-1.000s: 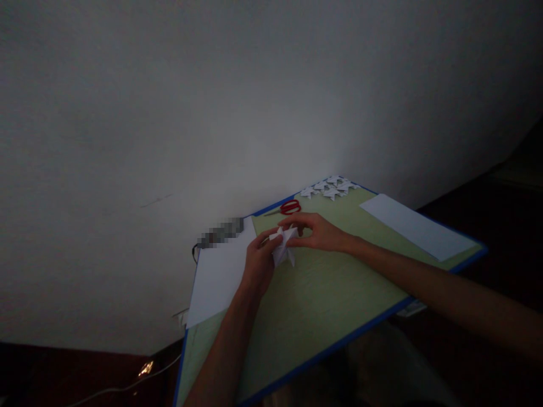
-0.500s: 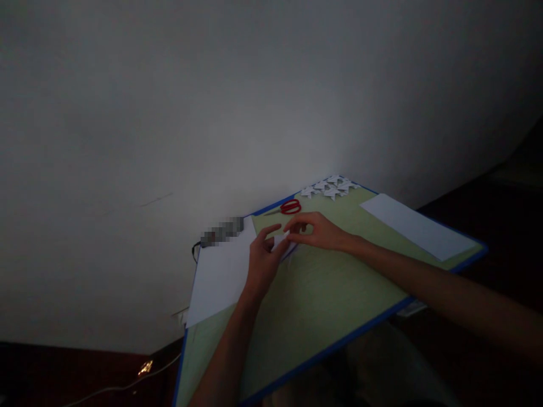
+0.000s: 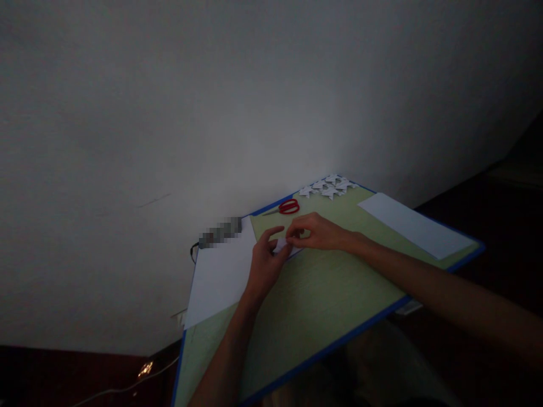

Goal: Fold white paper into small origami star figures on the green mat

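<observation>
Both my hands meet over a small piece of white paper (image 3: 280, 244) near the middle of the table. Its left part sits between the thumb and fingers of my left hand (image 3: 266, 257), with the index finger stretched out above it. The thumb and fingertips of my right hand (image 3: 314, 230) pinch the paper from the other side. My fingers hide much of it, so I cannot make out its folded shape. Just beyond the hands lie red-handled scissors (image 3: 289, 207), blades pointing left.
Several folded white paper shapes (image 3: 330, 185) lie at the table's far corner. A white sheet (image 3: 220, 282) covers the left side and a white paper strip (image 3: 418, 226) the right. A pixelated object (image 3: 220, 232) with a black cord stands by the wall. The green tabletop (image 3: 331, 299) has blue edges.
My right fingertips have closed in lower on the paper, and less of it shows. My left hand has shifted slightly right. The scissors and other papers have stayed put.
</observation>
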